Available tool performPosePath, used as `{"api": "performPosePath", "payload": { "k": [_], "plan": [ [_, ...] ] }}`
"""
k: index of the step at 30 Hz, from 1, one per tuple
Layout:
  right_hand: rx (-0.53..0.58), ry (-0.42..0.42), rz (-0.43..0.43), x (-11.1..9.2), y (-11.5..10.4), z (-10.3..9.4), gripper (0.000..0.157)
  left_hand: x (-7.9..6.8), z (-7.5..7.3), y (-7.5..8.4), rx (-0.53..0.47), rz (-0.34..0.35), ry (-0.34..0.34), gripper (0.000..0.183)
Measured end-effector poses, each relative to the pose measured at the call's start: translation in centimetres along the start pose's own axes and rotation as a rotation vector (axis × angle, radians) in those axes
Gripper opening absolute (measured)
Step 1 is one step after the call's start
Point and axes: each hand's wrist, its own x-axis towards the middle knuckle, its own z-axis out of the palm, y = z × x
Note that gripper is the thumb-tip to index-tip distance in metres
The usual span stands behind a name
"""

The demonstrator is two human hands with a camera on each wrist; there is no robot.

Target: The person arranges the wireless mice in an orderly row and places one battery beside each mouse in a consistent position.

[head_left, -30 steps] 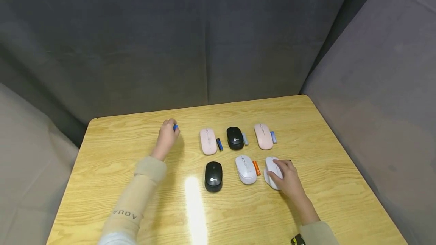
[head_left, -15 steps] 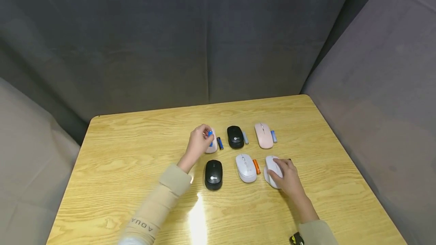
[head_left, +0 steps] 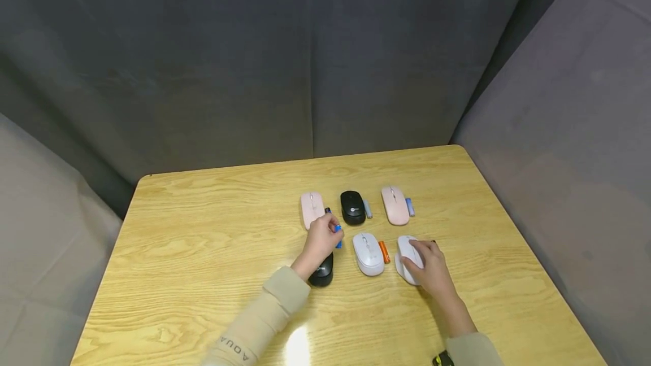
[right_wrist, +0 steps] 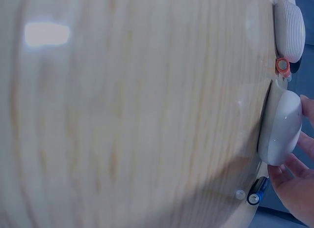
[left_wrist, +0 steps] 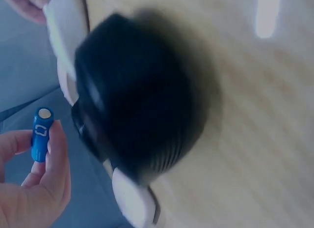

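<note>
My left hand (head_left: 321, 240) pinches a blue battery (head_left: 338, 237) between thumb and fingers, above the table beside the front black mouse (head_left: 322, 277), which the hand and wrist partly cover. In the left wrist view the battery (left_wrist: 40, 134) stands nearly upright in the fingertips, and that black mouse (left_wrist: 137, 100) looms large. My right hand (head_left: 433, 270) holds the front-right white mouse (head_left: 406, 253), which sits on the table, thumb on one side and fingers over the other. A dark blue battery (right_wrist: 257, 190) lies by this mouse in the right wrist view.
Another white mouse (head_left: 368, 254) has an orange battery (head_left: 384, 252) at its right. Behind stand a pink mouse (head_left: 312, 208), a black mouse (head_left: 352, 208) with a grey battery (head_left: 368, 209), and a second pink mouse (head_left: 395, 205) with a light-blue battery (head_left: 409, 207). Dark curtains (head_left: 229, 100) border the table.
My left hand has carried the blue battery rightward from the table's left part, past the left pink mouse, then nearer to the right of the front black mouse. The right hand stays on the white mouse.
</note>
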Motion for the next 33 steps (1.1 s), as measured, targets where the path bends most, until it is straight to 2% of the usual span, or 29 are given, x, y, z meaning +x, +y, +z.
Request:
{"api": "performPosePath", "payload": {
  "k": [6, 10, 14, 25, 33],
  "plan": [
    [0.004, -0.011, 0.009, 0.0, 0.3, 0.1, 0.049, -0.7, 1.3, -0.4, 0.074, -0.007, -0.035, 0.009],
    [0.004, -0.012, 0.012, -0.1, 0.3, 0.2, 0.05, -1.0, 1.7, -0.3, 0.118, -0.043, -0.084, 0.007],
    [0.005, -0.013, 0.017, -0.1, 0.3, 0.2, 0.049, -1.3, 2.1, -0.4, 0.18, -0.06, -0.1, 0.007],
    [0.006, -0.002, 0.015, -0.2, 0.5, 0.3, 0.05, -1.1, 3.9, -0.4, 0.406, -0.023, -0.097, 0.011],
    [0.014, 0.01, 0.011, -0.1, 0.6, 0.4, 0.05, -0.7, 4.4, 0.1, 0.489, -0.065, -0.155, 0.009]
  ]
}}
